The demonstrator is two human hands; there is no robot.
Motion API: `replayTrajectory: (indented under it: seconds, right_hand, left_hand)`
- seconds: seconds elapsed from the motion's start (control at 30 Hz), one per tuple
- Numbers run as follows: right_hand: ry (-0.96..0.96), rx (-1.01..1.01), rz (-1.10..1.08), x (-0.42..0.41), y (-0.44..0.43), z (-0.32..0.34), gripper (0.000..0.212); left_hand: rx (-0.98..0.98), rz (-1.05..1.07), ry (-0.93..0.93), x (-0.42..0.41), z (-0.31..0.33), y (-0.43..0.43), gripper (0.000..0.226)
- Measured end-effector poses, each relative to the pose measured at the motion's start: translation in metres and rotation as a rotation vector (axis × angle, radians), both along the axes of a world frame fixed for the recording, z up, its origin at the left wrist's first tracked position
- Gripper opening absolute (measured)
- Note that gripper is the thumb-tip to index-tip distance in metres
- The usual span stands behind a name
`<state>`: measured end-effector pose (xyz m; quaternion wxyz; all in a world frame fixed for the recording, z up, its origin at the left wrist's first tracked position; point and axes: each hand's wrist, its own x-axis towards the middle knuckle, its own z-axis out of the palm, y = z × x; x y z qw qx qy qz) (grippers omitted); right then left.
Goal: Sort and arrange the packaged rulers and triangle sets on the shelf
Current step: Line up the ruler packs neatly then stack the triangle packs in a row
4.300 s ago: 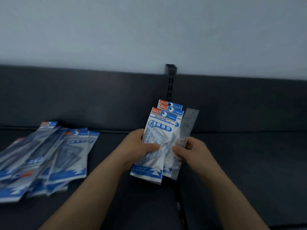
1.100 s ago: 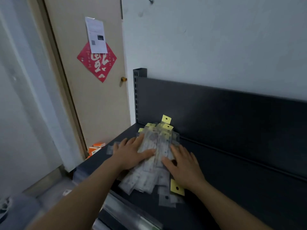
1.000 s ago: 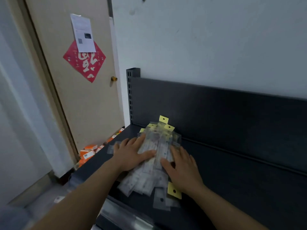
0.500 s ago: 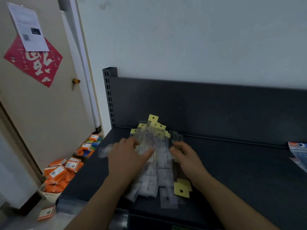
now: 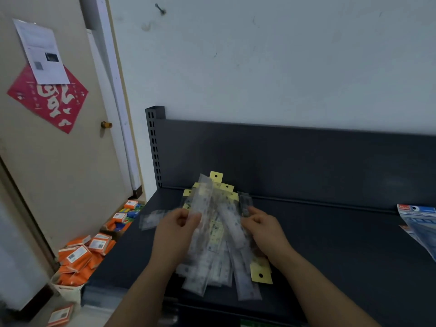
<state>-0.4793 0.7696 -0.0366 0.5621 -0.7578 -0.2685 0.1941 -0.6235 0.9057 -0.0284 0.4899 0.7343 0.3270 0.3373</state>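
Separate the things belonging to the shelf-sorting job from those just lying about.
Job: pile of clear-packaged rulers with yellow tags; blue-and-white triangle-set packets; dark grey metal shelf.
Lying about: small orange boxes; red diamond paper sign; white paper notice.

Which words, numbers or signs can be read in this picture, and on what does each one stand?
Nothing reads clearly.
Red diamond paper on the door: one large white character, not legible.
White sheet above it: print too small.
Orange boxes at lower left: labels blurred.
Packaged rulers: markings blurred.
Blue packages at right: print blurred.
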Motion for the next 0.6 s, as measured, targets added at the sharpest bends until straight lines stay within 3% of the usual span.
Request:
replayTrajectory:
  seconds: [0.3,0.5,0.6]
  right_hand:
    - [-0.100,-0.087,0.075,0.000,0.002,-0.001,0.031]
    - [-0.008,0.002,0.024,0.007,-0.003,-0.005,0.023]
    - [0.118,0.158,-0.042,0.003,-0.004,0.003,0.016]
  left_hand:
    - [-0.072,0.054,-0.070,-0.011,0.001,-0.008,0.017]
    - [-0.116,0.026,-0.085,-0.017,0.001,-0.009,0.016]
    - [-0.191,0.007,-0.147,-0.024,0.006,-0.010,0.018]
